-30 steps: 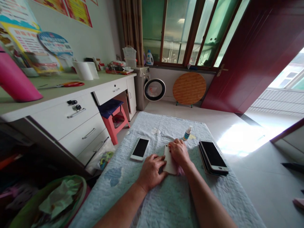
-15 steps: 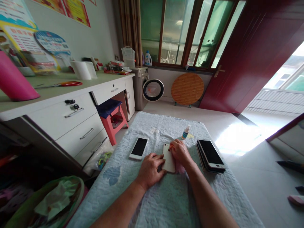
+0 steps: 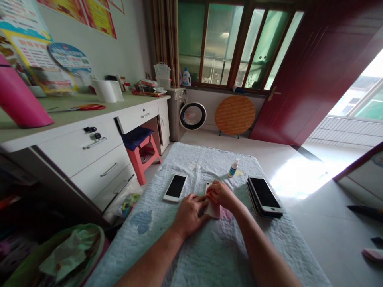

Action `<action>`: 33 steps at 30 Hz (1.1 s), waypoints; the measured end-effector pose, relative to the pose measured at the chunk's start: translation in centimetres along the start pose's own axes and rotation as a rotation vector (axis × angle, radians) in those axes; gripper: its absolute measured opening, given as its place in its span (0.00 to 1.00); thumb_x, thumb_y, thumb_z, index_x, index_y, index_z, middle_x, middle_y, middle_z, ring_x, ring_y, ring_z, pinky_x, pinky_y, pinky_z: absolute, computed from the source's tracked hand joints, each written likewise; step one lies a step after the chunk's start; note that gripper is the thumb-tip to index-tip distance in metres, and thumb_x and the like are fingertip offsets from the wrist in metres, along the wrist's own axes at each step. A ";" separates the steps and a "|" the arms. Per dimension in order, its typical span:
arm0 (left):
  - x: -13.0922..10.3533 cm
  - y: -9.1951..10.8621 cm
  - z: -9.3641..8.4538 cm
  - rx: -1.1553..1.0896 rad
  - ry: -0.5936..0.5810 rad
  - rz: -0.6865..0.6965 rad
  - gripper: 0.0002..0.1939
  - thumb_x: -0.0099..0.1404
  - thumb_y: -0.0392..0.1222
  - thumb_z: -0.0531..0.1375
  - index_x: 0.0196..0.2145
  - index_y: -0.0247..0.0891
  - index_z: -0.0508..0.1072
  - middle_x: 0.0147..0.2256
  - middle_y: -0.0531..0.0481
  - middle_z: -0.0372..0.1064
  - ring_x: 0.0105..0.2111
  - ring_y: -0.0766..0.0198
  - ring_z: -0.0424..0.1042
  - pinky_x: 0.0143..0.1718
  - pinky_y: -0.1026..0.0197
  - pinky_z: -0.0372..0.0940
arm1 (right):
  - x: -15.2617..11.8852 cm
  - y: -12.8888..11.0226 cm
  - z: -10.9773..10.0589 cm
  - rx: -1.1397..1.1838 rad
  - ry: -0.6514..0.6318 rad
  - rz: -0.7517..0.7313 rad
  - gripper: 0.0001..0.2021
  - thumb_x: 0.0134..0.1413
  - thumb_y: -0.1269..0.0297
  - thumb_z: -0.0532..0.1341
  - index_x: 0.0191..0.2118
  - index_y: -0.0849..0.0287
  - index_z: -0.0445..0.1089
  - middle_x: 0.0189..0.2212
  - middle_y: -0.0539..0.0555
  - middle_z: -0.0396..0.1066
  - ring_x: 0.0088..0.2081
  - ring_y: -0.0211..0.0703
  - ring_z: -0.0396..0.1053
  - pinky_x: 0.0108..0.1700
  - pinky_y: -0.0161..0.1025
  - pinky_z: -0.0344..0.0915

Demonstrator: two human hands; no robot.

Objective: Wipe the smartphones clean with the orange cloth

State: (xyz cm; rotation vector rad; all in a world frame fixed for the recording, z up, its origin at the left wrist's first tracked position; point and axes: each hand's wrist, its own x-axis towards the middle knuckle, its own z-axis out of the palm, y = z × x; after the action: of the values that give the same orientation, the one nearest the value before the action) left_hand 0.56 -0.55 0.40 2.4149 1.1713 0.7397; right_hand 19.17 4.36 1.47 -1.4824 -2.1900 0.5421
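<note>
A white phone (image 3: 214, 211) lies back up on the quilted cover, its camera end (image 3: 208, 185) showing beyond my hands. My left hand (image 3: 190, 211) grips its left side, fingers along the edge and thumb near the lower end. Over the phone's upper part, my right hand (image 3: 222, 193) pinches an orange cloth (image 3: 212, 194) against the back. A pinkish patch (image 3: 226, 214) shows beside the phone under my right wrist; I cannot tell whether it is part of the cloth. Left of my hands lies another white phone (image 3: 175, 187), its dark screen up.
A small spray bottle (image 3: 233, 168) stands beyond my right hand. Several stacked phones (image 3: 265, 195) lie at the right of the light blue quilted cover (image 3: 206, 255). A white desk (image 3: 80, 147) and a pink stool (image 3: 145, 153) are on the left, near a waste bin (image 3: 100, 239).
My right hand with the orange cloth has moved left across the phone's back and now covers more of it. My left hand keeps its place.
</note>
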 end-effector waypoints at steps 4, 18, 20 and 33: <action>0.0 -0.2 0.2 0.011 0.009 -0.016 0.16 0.58 0.47 0.65 0.45 0.46 0.77 0.51 0.51 0.72 0.47 0.51 0.67 0.50 0.49 0.63 | 0.5 0.4 1.6 -0.151 0.229 0.048 0.11 0.56 0.72 0.56 0.33 0.58 0.76 0.33 0.54 0.69 0.37 0.40 0.64 0.43 0.35 0.59; 0.0 -0.6 0.5 -0.001 0.023 -0.023 0.18 0.55 0.44 0.68 0.44 0.44 0.77 0.51 0.50 0.72 0.48 0.52 0.66 0.51 0.49 0.63 | -1.1 1.6 0.7 -0.256 0.266 0.201 0.14 0.62 0.67 0.52 0.29 0.59 0.71 0.31 0.53 0.64 0.36 0.41 0.61 0.42 0.35 0.56; 0.0 -0.7 0.5 0.003 0.023 -0.019 0.17 0.55 0.44 0.67 0.44 0.44 0.78 0.51 0.50 0.72 0.48 0.52 0.66 0.51 0.49 0.63 | -1.2 2.0 0.8 -0.260 0.269 0.250 0.15 0.62 0.67 0.52 0.27 0.59 0.71 0.29 0.53 0.64 0.34 0.41 0.61 0.39 0.35 0.56; 0.0 -0.6 0.4 0.004 0.009 -0.020 0.17 0.59 0.53 0.65 0.44 0.44 0.77 0.52 0.50 0.72 0.48 0.50 0.66 0.50 0.49 0.63 | -1.9 1.9 -0.2 -0.300 0.095 0.280 0.13 0.57 0.69 0.55 0.25 0.62 0.73 0.25 0.56 0.69 0.28 0.39 0.64 0.33 0.35 0.56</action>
State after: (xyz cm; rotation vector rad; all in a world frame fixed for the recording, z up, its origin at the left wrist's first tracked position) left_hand 0.46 -0.22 -0.22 2.4019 1.1992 0.7432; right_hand 21.38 3.27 0.32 -1.9472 -2.0709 0.2273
